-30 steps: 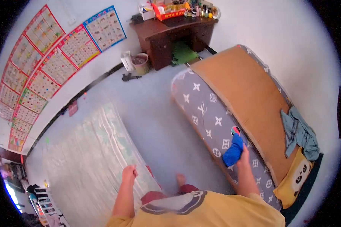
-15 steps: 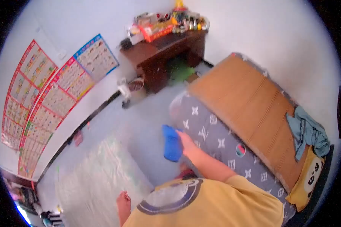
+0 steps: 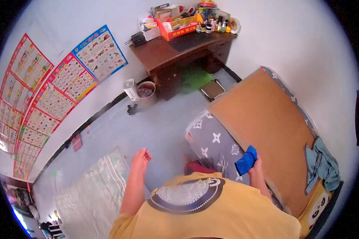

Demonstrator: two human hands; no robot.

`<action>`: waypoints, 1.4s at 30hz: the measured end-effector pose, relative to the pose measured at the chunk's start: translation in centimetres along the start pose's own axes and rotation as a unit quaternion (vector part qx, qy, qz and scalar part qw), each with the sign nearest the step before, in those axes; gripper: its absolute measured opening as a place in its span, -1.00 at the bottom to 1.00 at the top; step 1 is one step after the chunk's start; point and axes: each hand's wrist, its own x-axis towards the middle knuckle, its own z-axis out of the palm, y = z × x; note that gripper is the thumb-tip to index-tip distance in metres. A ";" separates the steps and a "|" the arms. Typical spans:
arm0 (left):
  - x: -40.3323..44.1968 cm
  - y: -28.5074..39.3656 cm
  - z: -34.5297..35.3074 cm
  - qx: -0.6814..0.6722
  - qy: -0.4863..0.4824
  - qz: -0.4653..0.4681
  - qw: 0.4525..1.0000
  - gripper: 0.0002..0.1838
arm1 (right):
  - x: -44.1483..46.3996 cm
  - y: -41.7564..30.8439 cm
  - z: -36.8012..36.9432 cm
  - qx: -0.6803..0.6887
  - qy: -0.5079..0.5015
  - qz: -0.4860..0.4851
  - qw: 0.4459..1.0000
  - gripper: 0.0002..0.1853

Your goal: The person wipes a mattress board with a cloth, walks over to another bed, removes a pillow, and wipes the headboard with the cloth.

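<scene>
My right hand is closed around a folded blue cloth, which hangs over the near edge of the bed. Beneath it lies a brown mat on a grey patterned mattress. My left hand is raised over the floor, its fingers curled in with nothing visible in them. A pale, crumpled mat lies below and to the left of that hand.
A brown desk crowded with bottles and boxes stands at the far wall. Near it are a bucket and a folding stool. A blue-green garment and a panda pillow lie at the bed's right end.
My right hand has carried the blue cloth rightward, from above the floor to over the bed. My left hand has risen and moved forward. The view has shifted slightly.
</scene>
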 end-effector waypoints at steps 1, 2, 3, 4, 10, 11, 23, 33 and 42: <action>1.6 1.0 0.3 0.017 0.000 0.002 1.000 -0.85 | 1.4 0.6 0.9 0.018 0.050 0.005 0.999 -0.65; 3.4 2.4 0.9 0.020 0.008 -0.006 1.000 -0.85 | 3.6 1.1 2.9 0.013 0.030 0.017 0.999 -0.64; 4.6 3.6 1.3 0.023 0.018 -0.019 0.999 -0.85 | 4.7 2.0 5.0 0.008 0.014 0.029 0.999 -0.64; 5.8 4.6 1.6 0.028 0.027 -0.034 0.999 -0.85 | 5.7 2.7 6.8 0.003 0.001 0.041 0.999 -0.64; 15.1 9.7 3.8 0.016 0.022 -0.021 0.999 -0.74 | 14.5 8.5 23.7 -0.066 -0.075 0.002 0.995 -0.58; 16.7 10.3 4.4 0.014 0.028 -0.029 0.999 -0.71 | 11.8 8.0 29.3 -0.097 -0.065 0.009 0.993 -0.58; 52.3 12.0 -3.6 0.115 -0.053 -0.036 0.991 -0.34 | 13.4 14.3 47.3 -0.157 -0.027 -0.005 0.987 -0.49; 78.3 18.9 2.4 -0.115 0.102 -0.028 0.988 -0.63 | 9.9 18.7 51.0 -0.116 0.123 -0.006 0.986 -0.51; 78.3 13.1 -2.8 0.360 -0.132 0.005 0.924 -0.77 | 8.3 20.7 53.7 -0.031 0.122 -0.024 0.992 -0.47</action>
